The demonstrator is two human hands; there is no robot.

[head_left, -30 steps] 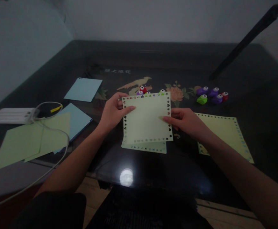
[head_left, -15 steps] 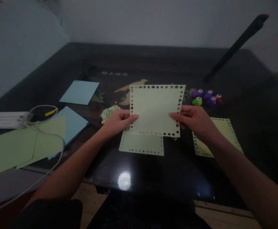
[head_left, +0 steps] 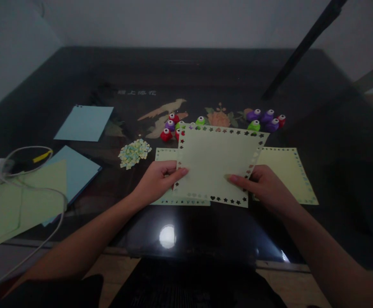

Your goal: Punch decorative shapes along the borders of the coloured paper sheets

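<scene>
A pale green sheet [head_left: 216,164] with star and heart holes punched along its edges is held up over the table. My left hand [head_left: 160,179] pinches its left edge, thumb on top. On the opposite edge, my right hand [head_left: 263,186] grips it the same way. Beneath the held sheet lies another punched sheet [head_left: 180,202], partly covered. A yellowish punched sheet [head_left: 285,171] rests at the right, partly behind my right hand. Small paper cutouts [head_left: 134,153] form a pile left of the sheets.
Red, purple and green punches [head_left: 170,125] stand behind the held sheet, with more punches [head_left: 268,119] to the right. Blue sheets [head_left: 85,123], green sheets [head_left: 42,192] and a white cable [head_left: 60,222] are at the left. A black pole [head_left: 301,49] slants at the back right.
The held sheet has moved lower in view and tilted, still between both hands. The view has shifted, and more punches now show behind the sheet.
</scene>
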